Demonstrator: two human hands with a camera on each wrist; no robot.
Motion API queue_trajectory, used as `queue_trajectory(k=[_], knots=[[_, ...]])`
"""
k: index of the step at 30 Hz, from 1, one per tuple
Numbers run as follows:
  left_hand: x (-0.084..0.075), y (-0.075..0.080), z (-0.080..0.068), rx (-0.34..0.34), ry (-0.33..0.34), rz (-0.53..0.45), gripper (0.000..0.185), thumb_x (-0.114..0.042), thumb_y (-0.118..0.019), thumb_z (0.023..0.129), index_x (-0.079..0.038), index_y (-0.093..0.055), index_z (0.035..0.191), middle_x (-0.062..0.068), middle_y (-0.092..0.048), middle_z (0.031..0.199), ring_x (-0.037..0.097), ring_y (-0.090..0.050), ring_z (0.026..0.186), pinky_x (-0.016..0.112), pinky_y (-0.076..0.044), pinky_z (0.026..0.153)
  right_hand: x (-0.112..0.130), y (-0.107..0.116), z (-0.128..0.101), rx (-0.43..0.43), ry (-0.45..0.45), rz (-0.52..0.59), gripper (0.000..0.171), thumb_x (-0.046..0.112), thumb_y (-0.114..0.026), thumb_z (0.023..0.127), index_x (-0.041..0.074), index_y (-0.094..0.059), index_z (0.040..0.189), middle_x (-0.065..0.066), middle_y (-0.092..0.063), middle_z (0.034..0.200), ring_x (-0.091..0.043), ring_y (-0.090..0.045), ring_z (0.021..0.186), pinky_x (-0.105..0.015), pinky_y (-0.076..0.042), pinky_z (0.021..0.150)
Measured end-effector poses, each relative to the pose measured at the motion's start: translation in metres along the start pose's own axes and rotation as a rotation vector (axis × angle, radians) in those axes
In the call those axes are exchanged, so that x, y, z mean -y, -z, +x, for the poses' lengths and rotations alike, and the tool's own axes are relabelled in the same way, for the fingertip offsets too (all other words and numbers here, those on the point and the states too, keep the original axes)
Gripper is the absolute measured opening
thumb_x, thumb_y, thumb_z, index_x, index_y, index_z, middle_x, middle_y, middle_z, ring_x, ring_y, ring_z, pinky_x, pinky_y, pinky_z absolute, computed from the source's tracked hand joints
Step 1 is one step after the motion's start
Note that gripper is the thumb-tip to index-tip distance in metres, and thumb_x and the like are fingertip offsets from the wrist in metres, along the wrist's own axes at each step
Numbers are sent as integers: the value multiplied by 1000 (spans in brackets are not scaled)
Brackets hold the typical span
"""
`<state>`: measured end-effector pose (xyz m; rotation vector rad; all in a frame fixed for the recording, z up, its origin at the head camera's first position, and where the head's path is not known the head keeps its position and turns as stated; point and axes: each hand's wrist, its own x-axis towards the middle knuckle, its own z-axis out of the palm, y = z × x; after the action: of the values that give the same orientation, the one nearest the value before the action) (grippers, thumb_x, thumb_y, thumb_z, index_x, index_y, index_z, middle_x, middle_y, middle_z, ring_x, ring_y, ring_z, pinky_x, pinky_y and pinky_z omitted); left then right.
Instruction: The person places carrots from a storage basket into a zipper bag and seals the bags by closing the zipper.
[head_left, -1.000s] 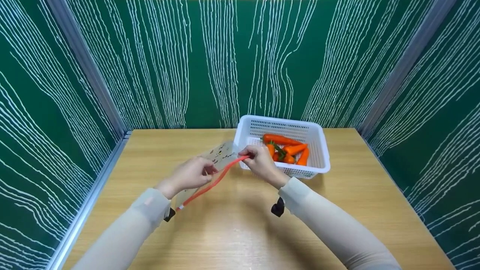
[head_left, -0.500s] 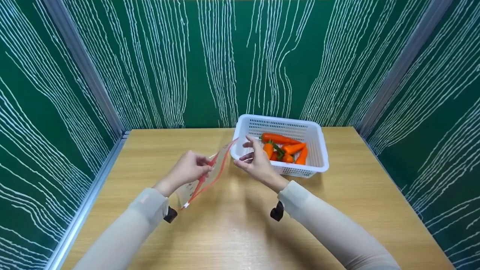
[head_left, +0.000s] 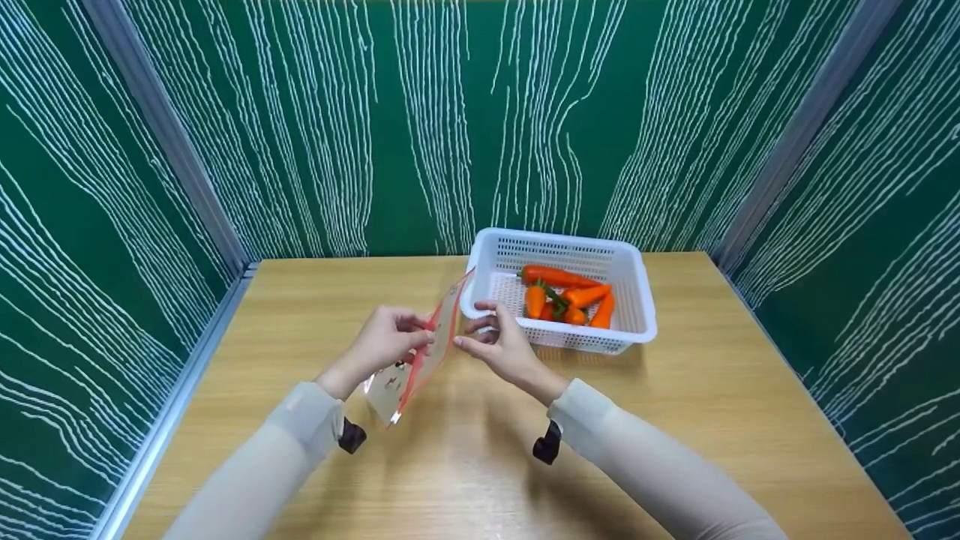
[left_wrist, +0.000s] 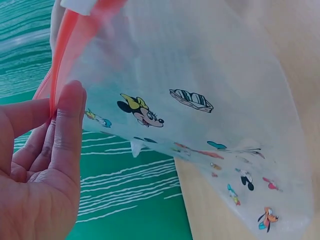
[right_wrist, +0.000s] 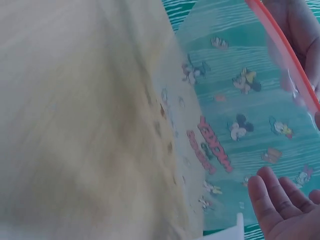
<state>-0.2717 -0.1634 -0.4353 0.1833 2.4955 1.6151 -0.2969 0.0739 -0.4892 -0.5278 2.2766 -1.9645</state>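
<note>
The left hand [head_left: 384, 343] pinches the red zip edge of a cartoon-printed clear zip bag [head_left: 420, 352], held above the worktop [head_left: 465, 465]. The right hand [head_left: 501, 349], fingers relaxed and released, sits at the bag's 3 o'clock. A white basket [head_left: 631, 300] at 2 o'clock holds carrots [head_left: 570, 296].

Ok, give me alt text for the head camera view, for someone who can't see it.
Over a wooden table, a person's left hand pinches the red top edge of a clear printed zip bag, while the right hand hovers open beside it. Behind sits a white basket holding carrots, with green walls around.
</note>
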Motion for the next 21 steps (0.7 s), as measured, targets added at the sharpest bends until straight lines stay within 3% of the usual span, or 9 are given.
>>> queue_trajectory(k=[5,10,15,21], knots=[[5,-9,2,34,-39,-48,17,-12,-76,102,-3,-80,116,13,-79,106,19,-73,85,33,-67,75,0,-7,-3,17,-52,145,51,12,-76,102,0,-48,142,-11,-75,102,-18,-75,80,-35,-68,79],[8,-17,3,47,-62,-60,15,-11,-75,103,-3,-80,113,12,-78,106,17,-72,83,32,-66,74,0,-8,-5,17,-73,162,44,18,-72,105,3,-50,140,-10,-75,90,-17,-74,72,-31,-67,73],[10,-22,4,32,-77,-53,16,-15,-74,105,-5,-80,114,12,-78,114,20,-71,91,35,-67,83,-1,-8,-8,18,-75,147,30,15,-67,108,3,-54,132,-14,-76,84,-16,-72,63,-32,-67,67],[11,-27,3,-47,-122,26,16,-22,-69,108,-11,-78,113,10,-77,123,24,-69,103,45,-64,97,1,-12,-11,47,-43,145,13,0,-61,106,-3,-55,117,-1,-71,71,-11,-68,55,-26,-62,58]])
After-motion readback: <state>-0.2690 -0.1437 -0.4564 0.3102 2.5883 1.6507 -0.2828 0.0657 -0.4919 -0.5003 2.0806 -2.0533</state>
